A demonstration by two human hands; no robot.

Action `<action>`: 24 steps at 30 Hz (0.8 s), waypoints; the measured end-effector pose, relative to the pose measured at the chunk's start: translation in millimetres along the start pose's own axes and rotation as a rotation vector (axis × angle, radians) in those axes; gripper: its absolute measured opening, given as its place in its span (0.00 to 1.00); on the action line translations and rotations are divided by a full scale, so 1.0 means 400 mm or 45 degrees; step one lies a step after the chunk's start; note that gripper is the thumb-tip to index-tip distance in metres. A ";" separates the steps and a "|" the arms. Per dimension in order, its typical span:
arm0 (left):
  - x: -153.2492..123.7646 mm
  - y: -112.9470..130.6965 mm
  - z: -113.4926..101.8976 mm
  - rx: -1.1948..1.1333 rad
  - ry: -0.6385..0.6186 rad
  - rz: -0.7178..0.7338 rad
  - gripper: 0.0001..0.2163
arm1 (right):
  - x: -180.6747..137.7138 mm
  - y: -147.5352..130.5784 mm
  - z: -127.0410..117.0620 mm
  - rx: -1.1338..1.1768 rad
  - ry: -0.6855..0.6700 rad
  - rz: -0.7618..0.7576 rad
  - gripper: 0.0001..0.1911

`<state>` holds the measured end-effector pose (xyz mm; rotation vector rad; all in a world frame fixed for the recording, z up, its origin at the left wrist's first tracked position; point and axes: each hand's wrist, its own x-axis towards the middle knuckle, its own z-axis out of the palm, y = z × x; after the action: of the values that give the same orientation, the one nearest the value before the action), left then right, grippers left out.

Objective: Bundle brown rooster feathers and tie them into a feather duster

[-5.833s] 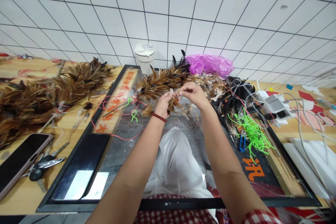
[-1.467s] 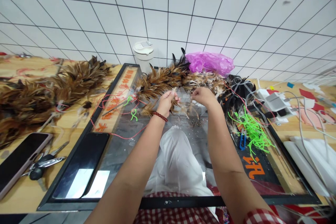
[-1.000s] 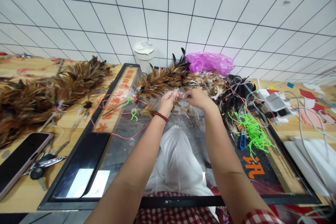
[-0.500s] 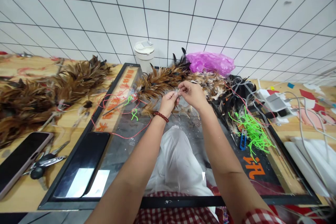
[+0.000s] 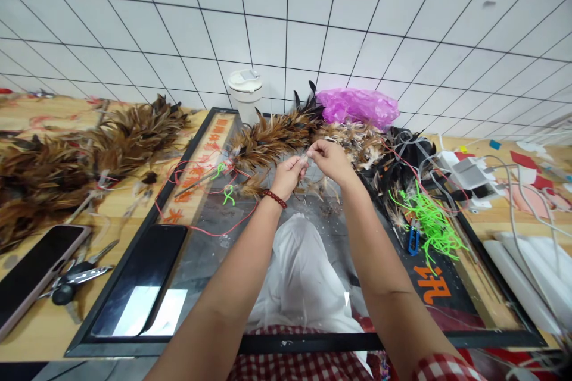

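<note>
1. fingers [image 5: 302,162] of both hands pinched together on a small feather bundle [image 5: 298,177].
2. left hand [image 5: 288,174] and right hand [image 5: 329,159] touching, raised over the glass tabletop [image 5: 214,250].
3. feather duster [image 5: 272,137] just behind; green cords [image 5: 429,220] off right.

Wooden bench [image 5: 40,333] with black-framed glass panel [image 5: 196,262] in the middle. Left: brown feather bundles [image 5: 67,161], phone [image 5: 31,277], keys [image 5: 74,283]. On the glass: another phone [image 5: 147,274], red wire [image 5: 196,190], feather pile [image 5: 277,137]. Far: white cup [image 5: 245,92], pink plastic bag [image 5: 360,108]. Right: green cords [image 5: 429,220], chargers [image 5: 467,175], white cables [image 5: 518,214].
</note>
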<state>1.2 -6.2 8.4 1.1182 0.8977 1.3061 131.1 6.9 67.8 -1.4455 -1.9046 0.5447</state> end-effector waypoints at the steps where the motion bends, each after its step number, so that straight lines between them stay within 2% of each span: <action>1: 0.000 0.000 0.000 -0.004 0.001 -0.003 0.14 | 0.002 0.003 0.000 -0.048 0.067 0.014 0.08; 3: 0.001 0.000 -0.001 -0.031 0.009 -0.007 0.14 | 0.004 0.011 -0.005 -0.127 0.180 0.058 0.09; 4: 0.002 -0.001 -0.002 -0.047 0.015 -0.005 0.14 | 0.004 0.014 -0.010 -0.145 0.177 0.086 0.09; 8: 0.004 -0.005 -0.004 -0.083 0.007 0.006 0.14 | -0.003 0.017 -0.032 0.004 -0.054 0.116 0.11; 12: 0.002 -0.006 -0.005 -0.095 -0.056 0.021 0.14 | -0.007 0.010 -0.031 0.376 -0.185 0.000 0.15; 15: -0.002 -0.003 -0.005 -0.123 -0.113 0.016 0.14 | -0.005 0.013 -0.021 0.515 -0.297 -0.064 0.15; 19: -0.005 0.002 -0.004 -0.175 -0.173 -0.023 0.14 | -0.001 0.026 -0.008 0.526 -0.305 -0.086 0.09; 24: -0.005 0.008 -0.003 -0.257 -0.211 -0.122 0.18 | 0.000 0.030 0.000 0.472 -0.249 -0.075 0.07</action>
<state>-1.0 -8.4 11.1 0.9968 0.6731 1.1792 139.1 10.6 59.8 -1.1269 -1.8630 0.9831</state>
